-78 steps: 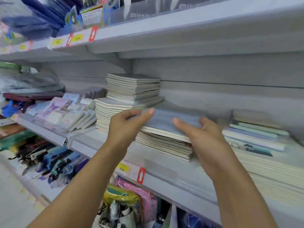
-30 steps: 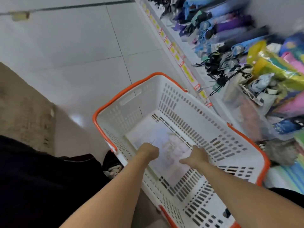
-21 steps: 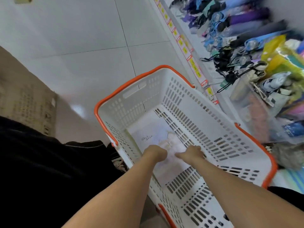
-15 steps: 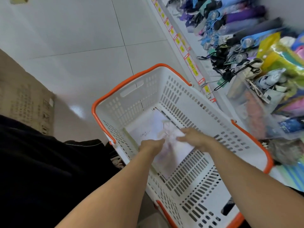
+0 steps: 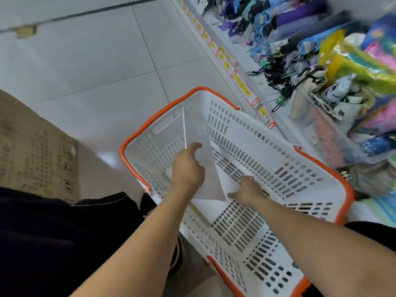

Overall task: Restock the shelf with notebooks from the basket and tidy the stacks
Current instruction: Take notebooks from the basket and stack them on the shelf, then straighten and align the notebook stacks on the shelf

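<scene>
Your basket fills the middle of the view, white slotted plastic with an orange rim, standing on the pale tiled floor right beside the low shelf. That shelf runs along your right, its edge lined with yellow price tags, and it is packed with folded umbrellas in blue, purple and black, with bright plastic-wrapped packs nearer you. A brown cardboard box sits on the floor to your left.

Down in the basket, a pale notebook is tilted up on edge, thin, nearly white, its cover faintly printed and too washed out to read. Your left hand grips it along its near side, fingers curled around the cover and forefinger stretched up it. Beneath it another white notebook lies flat on the basket floor, a greenish strip along its near edge. Your right hand presses down on that flat one, fingers bent; I cannot tell whether it pinches anything. Both forearms reach in over the near wall.
</scene>
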Demonstrator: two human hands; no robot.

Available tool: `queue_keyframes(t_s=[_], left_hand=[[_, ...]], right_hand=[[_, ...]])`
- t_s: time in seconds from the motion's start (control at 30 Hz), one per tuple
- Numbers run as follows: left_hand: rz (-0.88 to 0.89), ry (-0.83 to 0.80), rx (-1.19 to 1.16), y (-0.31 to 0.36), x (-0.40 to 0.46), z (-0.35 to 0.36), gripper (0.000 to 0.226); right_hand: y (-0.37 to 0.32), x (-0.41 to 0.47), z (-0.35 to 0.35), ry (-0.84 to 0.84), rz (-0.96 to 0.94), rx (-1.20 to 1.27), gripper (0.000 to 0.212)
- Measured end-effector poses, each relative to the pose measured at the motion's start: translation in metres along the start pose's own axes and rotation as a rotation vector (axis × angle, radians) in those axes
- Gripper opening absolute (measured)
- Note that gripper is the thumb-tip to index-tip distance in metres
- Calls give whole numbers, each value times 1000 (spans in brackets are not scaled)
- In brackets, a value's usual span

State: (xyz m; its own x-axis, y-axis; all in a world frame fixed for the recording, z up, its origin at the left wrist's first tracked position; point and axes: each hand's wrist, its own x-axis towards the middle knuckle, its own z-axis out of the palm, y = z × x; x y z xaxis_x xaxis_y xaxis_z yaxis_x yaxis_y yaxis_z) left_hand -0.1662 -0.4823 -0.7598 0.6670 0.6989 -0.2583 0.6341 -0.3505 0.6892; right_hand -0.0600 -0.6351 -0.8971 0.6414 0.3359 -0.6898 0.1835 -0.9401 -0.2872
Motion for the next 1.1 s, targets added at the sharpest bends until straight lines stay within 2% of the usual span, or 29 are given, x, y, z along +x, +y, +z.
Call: queue_keyframes(t_s=[0.07,0.13,0.23,0.37,0.43,0.5,0.57,0.63,0.7,0.8,0.87,0.97,1.1], left_hand=[[-14,74,69,2,-1,-10,54],[-70,132,77,0,1,-17,51],[-83,138,88,-4,1,-20,50],[-55,103,148,-10,-1,-18,46],[-27,91,198,-12,0,-17,44],[9,87,249,-15,2,-17,47],[28,74,285,-15,4,-18,49],[53,64,325,-13,5,-22,47],[76,68,361,-10,5,-30,43],[81,40,374,-2,2,-46,39],[69,14,320,6,-2,-60,42],[77,11,110,21,-16,-85,47],[107,39,-476,74,-53,-121,29]], right_hand=[[-9,-3,14,77,26,-69,91],[-21,-3,18,102,88,-25,89],[-32,5,21,100,173,83,99],[-32,10,18,46,237,35,103],[-31,10,13,22,241,26,94],[-30,10,6,-50,207,158,74],[-36,3,-8,-170,120,287,56],[-51,-10,-36,-234,-11,240,34],[-74,-33,-79,-218,-110,187,21],[-101,-87,-159,-109,-194,103,14],[-107,-135,-209,6,-221,135,8],[-98,-209,-266,145,-320,449,6],[-86,-286,-301,198,-529,902,7]])
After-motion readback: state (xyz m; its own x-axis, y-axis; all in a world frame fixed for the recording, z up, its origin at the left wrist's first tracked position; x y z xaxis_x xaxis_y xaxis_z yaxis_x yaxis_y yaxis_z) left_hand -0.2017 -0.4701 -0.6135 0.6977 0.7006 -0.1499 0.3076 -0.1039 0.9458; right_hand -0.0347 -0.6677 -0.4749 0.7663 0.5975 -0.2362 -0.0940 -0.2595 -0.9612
